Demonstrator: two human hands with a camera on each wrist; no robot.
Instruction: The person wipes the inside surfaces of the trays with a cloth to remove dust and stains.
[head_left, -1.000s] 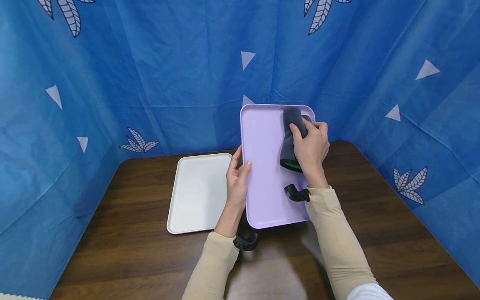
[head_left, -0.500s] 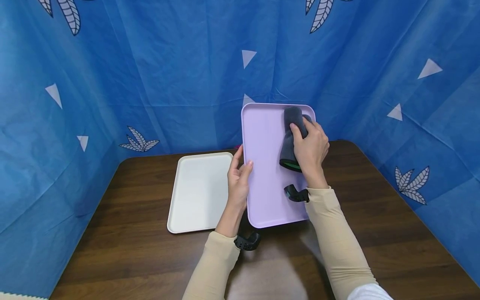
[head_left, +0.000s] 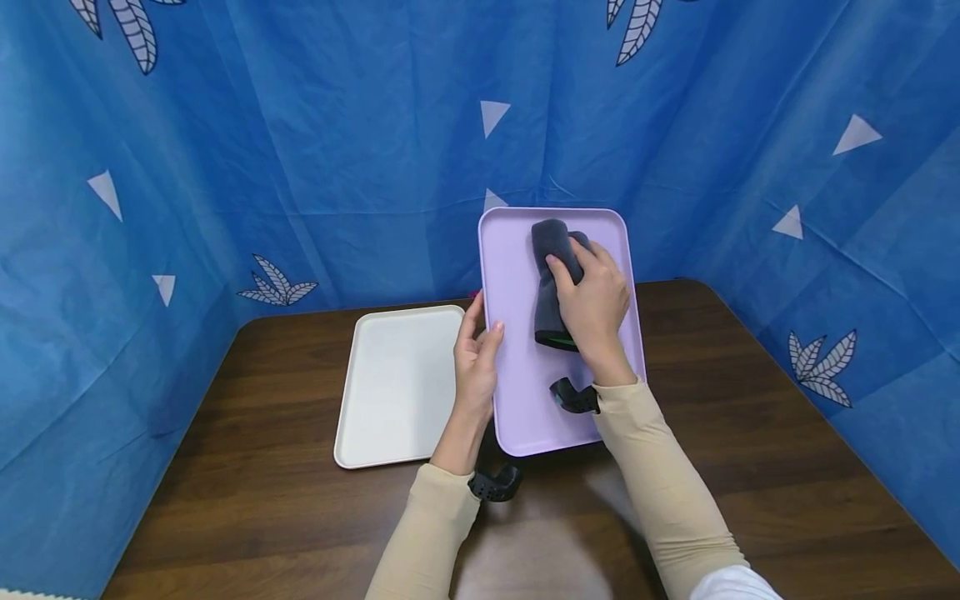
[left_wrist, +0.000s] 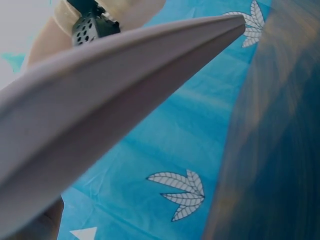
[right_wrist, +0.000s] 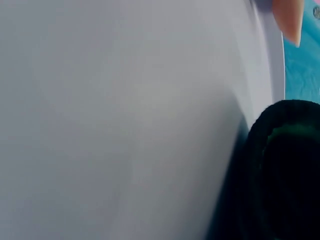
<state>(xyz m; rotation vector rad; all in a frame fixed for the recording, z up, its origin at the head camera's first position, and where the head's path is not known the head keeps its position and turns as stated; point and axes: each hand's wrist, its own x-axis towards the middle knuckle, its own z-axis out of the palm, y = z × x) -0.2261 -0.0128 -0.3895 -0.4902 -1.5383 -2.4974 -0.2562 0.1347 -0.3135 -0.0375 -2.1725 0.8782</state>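
A lilac rectangular tray (head_left: 517,400) is held up, tilted, above the table. My left hand (head_left: 475,367) grips its left edge, thumb in front; the fingers behind are partly hidden. In my right hand (head_left: 600,304) is a folded dark grey cloth (head_left: 551,287) with a black edge and green inside, held against the upper middle of the tray's face. The right wrist view shows the cloth's dark rolled edge (right_wrist: 255,165) close against the tray surface (right_wrist: 125,100), with a left fingertip at the rim. Seen from the left wrist, the tray's side (left_wrist: 115,90) crosses the view.
A white rectangular tray (head_left: 397,387) lies flat on the brown wooden table (head_left: 285,500), left of the lilac one. Blue curtain (head_left: 360,150) with leaf and triangle prints surrounds the table's back and sides. A small pink-red bit (head_left: 474,294) shows at the back edge.
The right hand has moved left with the cloth, from the tray's right side to its middle and slightly down. The left hand and the lilac tray have stayed almost still.
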